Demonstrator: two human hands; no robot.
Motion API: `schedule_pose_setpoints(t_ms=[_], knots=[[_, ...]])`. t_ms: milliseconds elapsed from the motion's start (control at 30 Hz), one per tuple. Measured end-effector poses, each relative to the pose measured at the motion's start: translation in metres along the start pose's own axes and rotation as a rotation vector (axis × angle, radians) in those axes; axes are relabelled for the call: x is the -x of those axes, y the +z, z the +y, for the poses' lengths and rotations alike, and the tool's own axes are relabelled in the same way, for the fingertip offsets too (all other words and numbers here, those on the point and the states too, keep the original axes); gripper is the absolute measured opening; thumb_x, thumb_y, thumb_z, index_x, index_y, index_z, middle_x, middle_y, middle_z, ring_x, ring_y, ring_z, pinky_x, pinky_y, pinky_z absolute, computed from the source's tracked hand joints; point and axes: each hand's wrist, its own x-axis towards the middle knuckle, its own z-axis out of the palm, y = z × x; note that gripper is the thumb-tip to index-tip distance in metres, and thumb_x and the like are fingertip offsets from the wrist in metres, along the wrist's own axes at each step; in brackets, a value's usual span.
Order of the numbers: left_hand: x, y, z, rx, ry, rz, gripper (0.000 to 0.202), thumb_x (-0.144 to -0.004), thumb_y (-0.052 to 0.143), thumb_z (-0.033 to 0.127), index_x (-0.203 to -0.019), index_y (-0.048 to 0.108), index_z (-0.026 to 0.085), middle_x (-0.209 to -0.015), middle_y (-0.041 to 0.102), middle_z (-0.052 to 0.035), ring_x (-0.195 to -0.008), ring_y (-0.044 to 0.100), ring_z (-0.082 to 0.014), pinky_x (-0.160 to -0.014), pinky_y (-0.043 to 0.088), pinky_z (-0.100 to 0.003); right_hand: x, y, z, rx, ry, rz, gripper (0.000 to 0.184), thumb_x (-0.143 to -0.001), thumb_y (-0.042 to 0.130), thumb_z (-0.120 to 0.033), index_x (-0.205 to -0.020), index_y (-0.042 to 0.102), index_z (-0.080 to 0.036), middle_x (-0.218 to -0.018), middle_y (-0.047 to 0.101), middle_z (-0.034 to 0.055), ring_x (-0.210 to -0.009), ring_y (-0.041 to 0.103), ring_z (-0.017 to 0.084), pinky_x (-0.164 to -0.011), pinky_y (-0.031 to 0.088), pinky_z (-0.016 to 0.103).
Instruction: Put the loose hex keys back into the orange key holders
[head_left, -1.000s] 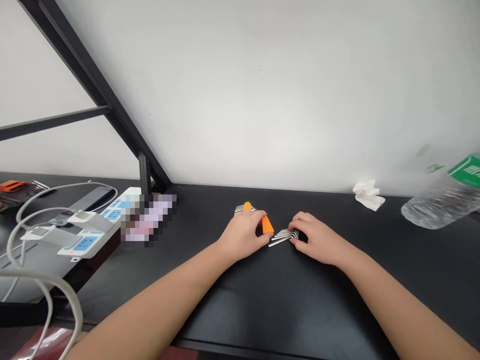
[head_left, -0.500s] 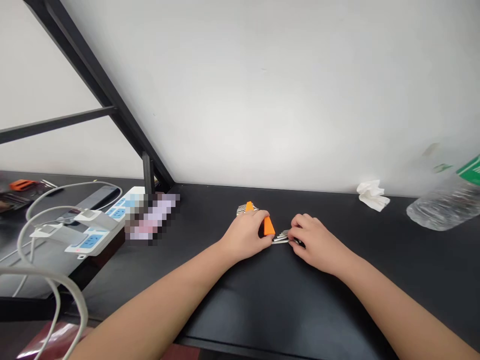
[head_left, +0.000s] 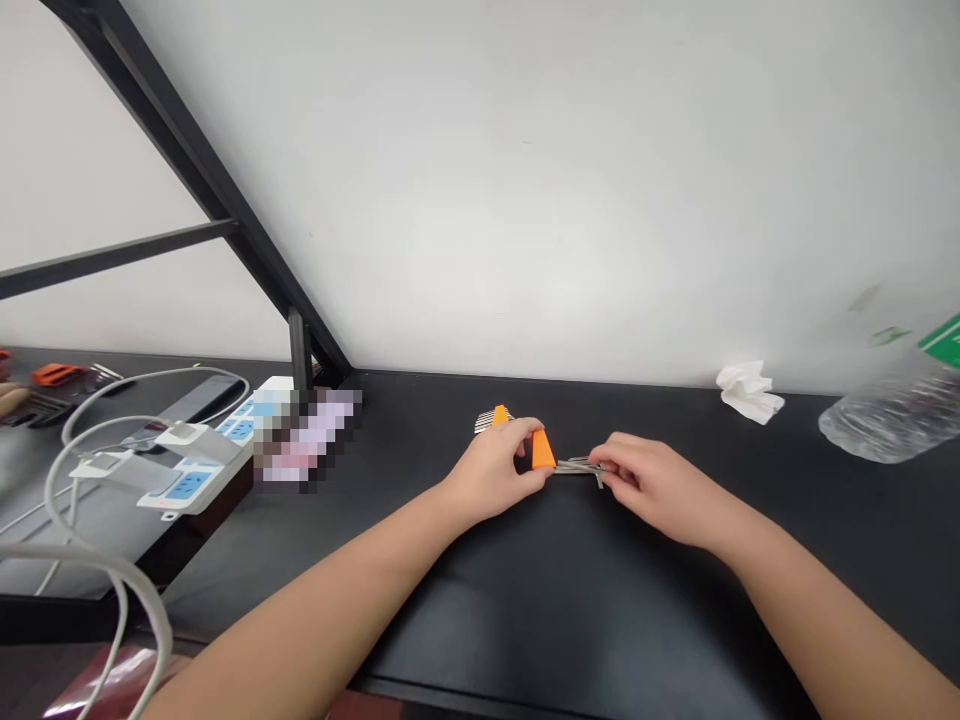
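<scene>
An orange hex key holder (head_left: 543,450) lies on the black table, with several silver hex key ends (head_left: 487,418) fanned out past its far left side. My left hand (head_left: 495,465) is closed around the holder, thumb at its near end, and covers its middle. Long silver hex keys (head_left: 574,466) run from the holder's right side toward my right hand (head_left: 641,480). That hand is closed, with fingertips and thumb pinching the bundle near its right end. One bent key end points down below the fingers. How many keys it grips is partly hidden.
A white power strip (head_left: 259,425) with plugs and looping white cables (head_left: 49,480) is at the left, beside a black metal frame (head_left: 300,350). A crumpled tissue (head_left: 750,392) and a clear plastic bottle (head_left: 889,415) stand at the right, near the wall.
My right hand has shifted slightly right and now pinches the hex keys with its fingertips. More of their length shows between my hands. My left hand stays on the holder.
</scene>
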Motion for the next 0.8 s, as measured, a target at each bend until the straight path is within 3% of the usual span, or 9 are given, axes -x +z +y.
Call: schedule_pose_setpoints(t_ms=[167, 500, 633, 733, 800], knots=[[0.001, 0.003, -0.003, 0.055, 0.051, 0.052, 0.047, -0.079, 0.075, 0.030, -0.123, 0.059, 0.023, -0.095, 0.066, 0.0000, -0.086, 0.061, -0.0184, -0.081, 0.051, -0.033, 0.001, -0.008, 0.005, -0.075, -0.094, 0.095, 0.026, -0.100, 0.047, -0.019, -0.103, 0.071, -0.027, -0.102, 0.064, 0.0030, -0.080, 0.061, 0.015, -0.071, 0.047, 0.029], [0.004, 0.003, -0.003, 0.053, 0.166, 0.061, 0.046, -0.078, 0.078, 0.034, -0.119, 0.061, 0.023, -0.100, 0.070, -0.0020, -0.087, 0.064, -0.0192, -0.082, 0.053, -0.034, 0.004, -0.007, 0.001, -0.175, -0.062, 0.054, 0.025, -0.100, 0.051, -0.025, -0.105, 0.075, -0.029, -0.099, 0.064, 0.0029, -0.078, 0.060, 0.015, -0.069, 0.046, 0.031], [0.006, 0.005, 0.002, -0.070, 0.285, 0.063, 0.044, -0.078, 0.078, 0.033, -0.117, 0.061, 0.021, -0.097, 0.071, -0.0036, -0.086, 0.065, -0.0211, -0.084, 0.052, -0.037, -0.003, 0.012, -0.009, -0.574, 0.185, -0.037, 0.013, -0.094, 0.062, -0.032, -0.101, 0.070, -0.024, -0.088, 0.064, 0.0011, -0.066, 0.058, 0.014, -0.062, 0.047, 0.030], [0.008, 0.008, 0.006, -0.172, 0.369, 0.078, 0.037, -0.080, 0.076, 0.036, -0.111, 0.063, 0.020, -0.090, 0.071, -0.0040, -0.080, 0.064, -0.0212, -0.082, 0.050, -0.038, -0.009, 0.030, -0.014, -0.951, 0.296, -0.097, 0.023, -0.088, 0.073, -0.037, -0.100, 0.063, -0.021, -0.082, 0.063, -0.0007, -0.058, 0.056, 0.012, -0.055, 0.047, 0.028], [0.009, 0.009, 0.007, -0.209, 0.410, 0.087, 0.033, -0.083, 0.073, 0.037, -0.109, 0.063, 0.020, -0.087, 0.070, -0.0037, -0.078, 0.063, -0.0208, -0.081, 0.049, -0.038, -0.010, 0.038, -0.015, -1.053, 0.311, -0.121, 0.028, -0.084, 0.077, -0.039, -0.100, 0.064, -0.020, -0.081, 0.064, -0.0003, -0.059, 0.056, 0.012, -0.055, 0.047, 0.027]])
